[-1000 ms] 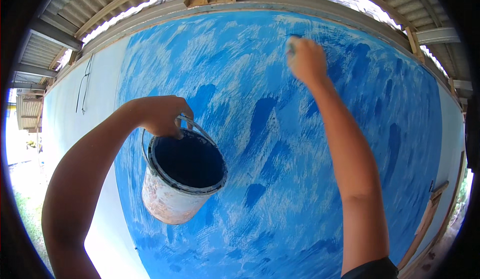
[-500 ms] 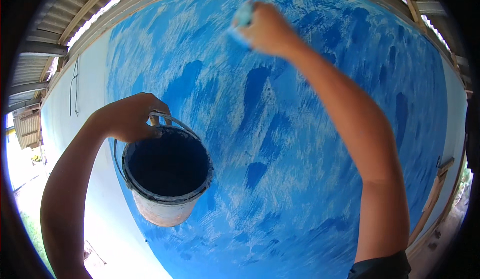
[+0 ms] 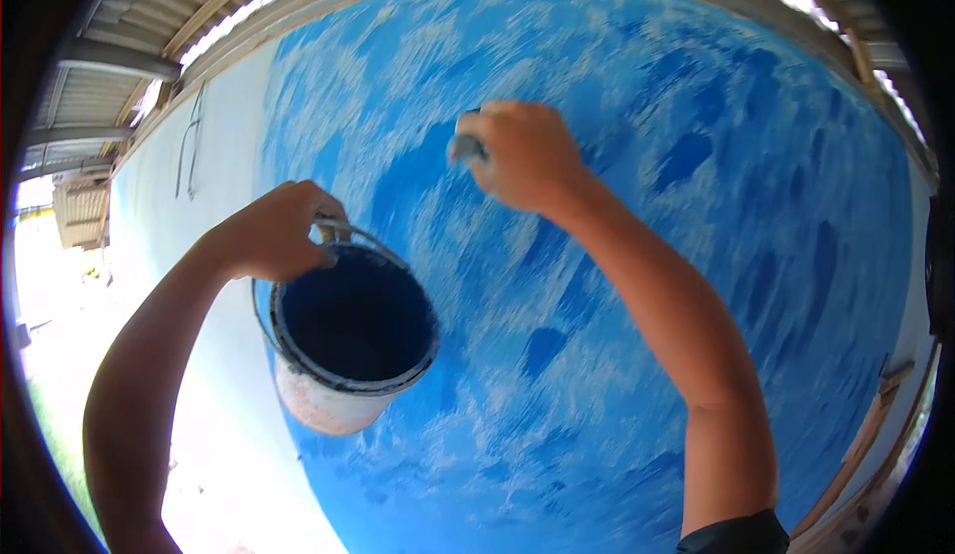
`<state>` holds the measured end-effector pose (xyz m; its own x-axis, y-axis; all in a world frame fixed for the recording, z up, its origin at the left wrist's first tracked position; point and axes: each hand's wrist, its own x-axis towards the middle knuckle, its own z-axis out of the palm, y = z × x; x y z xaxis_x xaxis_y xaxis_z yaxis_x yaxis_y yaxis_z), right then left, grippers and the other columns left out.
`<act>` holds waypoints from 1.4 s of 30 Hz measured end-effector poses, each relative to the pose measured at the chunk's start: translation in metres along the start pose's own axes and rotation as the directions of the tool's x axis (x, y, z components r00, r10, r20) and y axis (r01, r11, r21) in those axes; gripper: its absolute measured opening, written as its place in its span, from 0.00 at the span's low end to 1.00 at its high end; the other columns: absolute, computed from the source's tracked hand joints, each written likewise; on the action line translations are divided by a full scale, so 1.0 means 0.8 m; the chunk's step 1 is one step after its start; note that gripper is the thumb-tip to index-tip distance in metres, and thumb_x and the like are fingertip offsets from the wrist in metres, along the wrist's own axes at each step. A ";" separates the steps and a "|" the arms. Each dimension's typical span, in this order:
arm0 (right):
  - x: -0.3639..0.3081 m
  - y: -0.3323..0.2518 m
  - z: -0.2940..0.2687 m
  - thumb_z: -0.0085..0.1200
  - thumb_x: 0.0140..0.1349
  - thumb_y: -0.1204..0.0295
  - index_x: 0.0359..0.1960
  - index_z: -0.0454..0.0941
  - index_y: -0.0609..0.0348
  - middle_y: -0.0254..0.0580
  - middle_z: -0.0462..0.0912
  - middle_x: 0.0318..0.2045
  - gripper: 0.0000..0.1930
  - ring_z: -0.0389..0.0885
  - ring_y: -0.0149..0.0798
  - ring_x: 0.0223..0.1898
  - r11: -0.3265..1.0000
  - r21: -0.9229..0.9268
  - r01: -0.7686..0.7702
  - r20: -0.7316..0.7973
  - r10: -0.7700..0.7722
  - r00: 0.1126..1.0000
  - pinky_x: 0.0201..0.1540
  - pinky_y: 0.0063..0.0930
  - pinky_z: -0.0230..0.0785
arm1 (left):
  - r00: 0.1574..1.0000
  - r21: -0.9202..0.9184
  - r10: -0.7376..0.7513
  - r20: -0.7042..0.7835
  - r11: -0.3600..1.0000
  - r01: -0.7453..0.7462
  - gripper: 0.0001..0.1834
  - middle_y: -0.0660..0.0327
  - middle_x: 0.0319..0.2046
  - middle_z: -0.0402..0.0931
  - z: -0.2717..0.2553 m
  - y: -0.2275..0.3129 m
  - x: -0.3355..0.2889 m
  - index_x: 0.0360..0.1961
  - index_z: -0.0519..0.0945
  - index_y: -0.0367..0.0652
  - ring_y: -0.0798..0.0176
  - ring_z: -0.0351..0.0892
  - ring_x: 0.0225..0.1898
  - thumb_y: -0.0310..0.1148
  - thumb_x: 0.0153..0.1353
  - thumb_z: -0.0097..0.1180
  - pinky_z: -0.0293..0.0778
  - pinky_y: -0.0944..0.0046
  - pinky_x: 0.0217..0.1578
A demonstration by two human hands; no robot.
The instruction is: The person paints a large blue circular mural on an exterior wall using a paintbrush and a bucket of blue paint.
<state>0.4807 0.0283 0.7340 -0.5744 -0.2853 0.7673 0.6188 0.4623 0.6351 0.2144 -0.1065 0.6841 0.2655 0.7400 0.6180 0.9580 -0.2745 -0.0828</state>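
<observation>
My left hand (image 3: 284,231) is closed on the rim and wire handle of a white paint-smeared bucket (image 3: 333,407), tilted so its dark inside faces me. How much paint is in it is too dark to tell. Up at the wall, my right hand (image 3: 530,156) grips a paintbrush (image 3: 469,147); only its greyish, paint-coated end shows by the thumb, and its bristles are hidden. Streaky strokes of light and dark blue over white cover the wall (image 3: 607,385) before me.
Plain pale wall (image 3: 234,106) borders the blue on the left, with a thin wire (image 3: 187,151) hanging there. Corrugated roofing (image 3: 129,7) and beams run overhead. A wooden piece (image 3: 865,435) leans at the lower right. Bright ground lies at the lower left.
My right hand has come down the wall with the paintbrush. The view has shifted slightly, and the bucket sits a little further right in it, still in my left hand.
</observation>
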 end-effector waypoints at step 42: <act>-0.093 -0.300 0.061 0.66 0.63 0.72 0.44 0.87 0.62 0.51 0.90 0.36 0.10 0.91 0.46 0.42 0.030 0.906 -0.423 0.396 -0.420 0.817 0.55 0.42 0.81 | 0.856 -0.107 -0.468 -0.220 0.884 0.456 0.15 0.47 0.45 0.83 0.158 0.015 -0.217 0.49 0.81 0.33 0.42 0.87 0.44 0.18 0.59 0.56 0.83 0.51 0.47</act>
<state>0.3485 -0.0202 0.5200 -0.9409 -0.0948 0.3252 -0.2235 0.8951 -0.3858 0.1934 -0.1608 0.4773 -0.2450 0.6265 0.7399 0.9560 0.0290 0.2920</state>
